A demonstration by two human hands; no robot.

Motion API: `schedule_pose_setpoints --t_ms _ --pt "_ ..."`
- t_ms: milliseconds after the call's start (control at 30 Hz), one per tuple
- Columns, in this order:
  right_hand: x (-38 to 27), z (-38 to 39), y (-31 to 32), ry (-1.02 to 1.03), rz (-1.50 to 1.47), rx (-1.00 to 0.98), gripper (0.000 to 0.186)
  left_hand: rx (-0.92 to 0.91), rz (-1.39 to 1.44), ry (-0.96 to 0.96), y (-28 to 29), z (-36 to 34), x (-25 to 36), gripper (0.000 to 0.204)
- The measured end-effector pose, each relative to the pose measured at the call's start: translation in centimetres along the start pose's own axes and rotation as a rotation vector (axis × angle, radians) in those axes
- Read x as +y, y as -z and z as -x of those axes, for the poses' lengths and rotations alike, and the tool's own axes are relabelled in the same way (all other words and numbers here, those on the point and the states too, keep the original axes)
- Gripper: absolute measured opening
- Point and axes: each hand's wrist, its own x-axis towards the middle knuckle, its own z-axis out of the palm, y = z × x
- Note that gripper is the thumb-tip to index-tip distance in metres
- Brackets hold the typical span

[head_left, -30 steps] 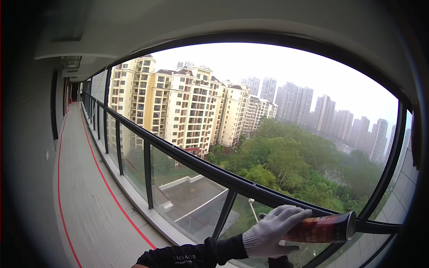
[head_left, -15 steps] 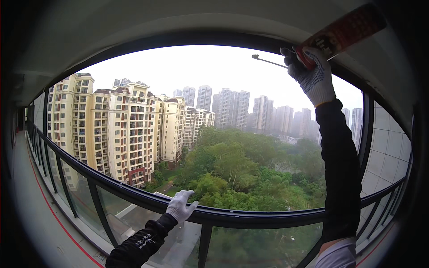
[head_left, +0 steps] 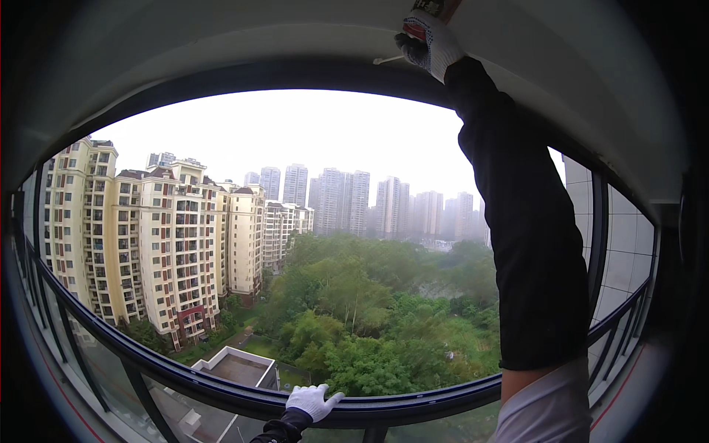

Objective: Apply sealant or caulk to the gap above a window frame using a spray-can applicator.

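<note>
Up at the top of the view, my right hand (head_left: pixel 437 50), in a white dotted work glove with dark fingertips, is closed around a red spray can (head_left: pixel 446 9). Most of the can is cut off by the upper edge. A thin nozzle tube (head_left: pixel 389 60) sticks out to the left of the hand, its tip in front of the dark upper window frame (head_left: pixel 295 74). Low in the middle, my left hand (head_left: pixel 313 402), in a white glove, lies on the dark railing (head_left: pixel 443 403) with its thumb apart, holding nothing.
Glass panels (head_left: pixel 96 362) stand below the railing. A pale ceiling (head_left: pixel 295 38) curves above the opening, and a tiled wall (head_left: pixel 626 244) is at the right. Outside, far below, are trees (head_left: pixel 384 295) and a flat roof (head_left: pixel 236 367); apartment buildings (head_left: pixel 173 244) rise beyond.
My right hand has moved up and left with the spray can, bringing the nozzle to the upper frame. The view has tilted up. My left hand stays on the railing, now lower in view.
</note>
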Motion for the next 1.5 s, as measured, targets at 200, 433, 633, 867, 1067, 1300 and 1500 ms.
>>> schedule_pose_setpoints --t_ms 200,433,633,867,1067,1300,1500 --pt "1.6 -1.2 -0.3 0.052 0.111 0.083 0.036 -0.113 0.014 0.012 3.1 0.8 2.6 0.076" --pt "1.8 -1.3 -1.2 0.013 0.271 0.059 0.026 0.096 -0.024 -0.056 0.4 0.9 1.8 0.062" --pt "2.0 -1.7 -0.9 0.015 0.372 0.071 0.025 0.079 -0.016 -0.075 -0.3 0.9 1.0 0.059" --pt "2.2 -0.6 -2.0 0.063 0.329 0.080 0.021 0.097 -0.037 -0.073 -0.6 0.9 0.6 0.058" --pt "1.4 -0.1 -2.8 0.091 0.304 0.115 0.018 0.130 -0.051 -0.125 -1.7 0.7 -0.3 0.060" --pt "0.8 -0.6 -1.6 0.053 0.440 0.049 0.025 0.106 -0.032 -0.103 -1.2 1.0 -1.0 0.061" --pt "1.1 0.1 -2.7 0.088 0.515 0.073 0.023 0.133 -0.017 -0.076 -0.3 1.8 -1.7 0.062"
